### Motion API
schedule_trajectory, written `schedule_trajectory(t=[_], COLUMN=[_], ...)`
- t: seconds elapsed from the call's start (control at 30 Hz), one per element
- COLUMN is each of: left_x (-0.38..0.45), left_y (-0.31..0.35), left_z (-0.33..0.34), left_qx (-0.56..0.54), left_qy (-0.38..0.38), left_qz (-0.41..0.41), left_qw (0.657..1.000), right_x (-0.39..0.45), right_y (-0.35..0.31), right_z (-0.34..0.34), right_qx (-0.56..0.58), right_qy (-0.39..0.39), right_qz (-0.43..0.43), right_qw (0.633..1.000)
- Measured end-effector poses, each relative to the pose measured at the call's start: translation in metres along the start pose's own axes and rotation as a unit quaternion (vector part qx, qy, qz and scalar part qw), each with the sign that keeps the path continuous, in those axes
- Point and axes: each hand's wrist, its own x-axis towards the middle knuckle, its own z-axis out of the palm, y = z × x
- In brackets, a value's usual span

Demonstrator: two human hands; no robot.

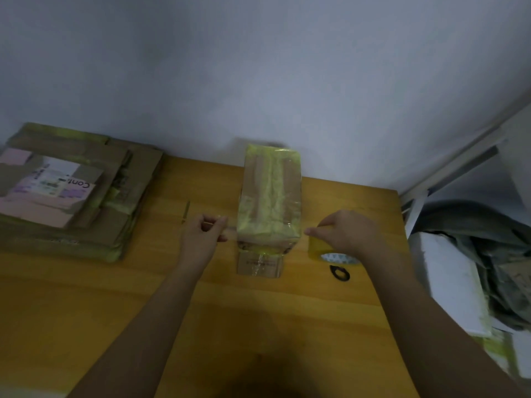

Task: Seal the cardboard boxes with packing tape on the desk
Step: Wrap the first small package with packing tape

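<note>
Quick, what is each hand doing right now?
Left hand: closed, pinching what looks like the free end of tape beside the cardboard box.
Right hand: closed on the tape roll.

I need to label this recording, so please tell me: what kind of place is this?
Probably a small home or office packing corner. A wooden desk against a plain wall holds a stack of flattened cartons, a tape-wrapped box and a tape roll.
</note>
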Motion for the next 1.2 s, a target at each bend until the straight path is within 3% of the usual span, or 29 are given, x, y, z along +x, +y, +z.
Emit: schedule_trajectory(t=[0.73, 0.93, 1.2], left_x=[0.007, 0.008, 0.012], left_y=[-0.016, -0.029, -0.036], left_z=[0.006, 0.017, 0.025], left_qx=[-0.037, -0.110, -0.176], left_qy=[-0.010, -0.078, -0.144], left_qz=[-0.024, -0.127, -0.196], left_qw=[0.999, 0.983, 0.954], right_x=[0.025, 0.031, 0.033], right_y=[0.001, 0.003, -0.001], right_z=[0.015, 0.026, 0.032], right_qx=[0.023, 0.027, 0.020], right_qy=[-0.040, -0.066, -0.065], right_qz=[0.026, 0.025, 0.029], right_qw=[0.999, 0.997, 0.997])
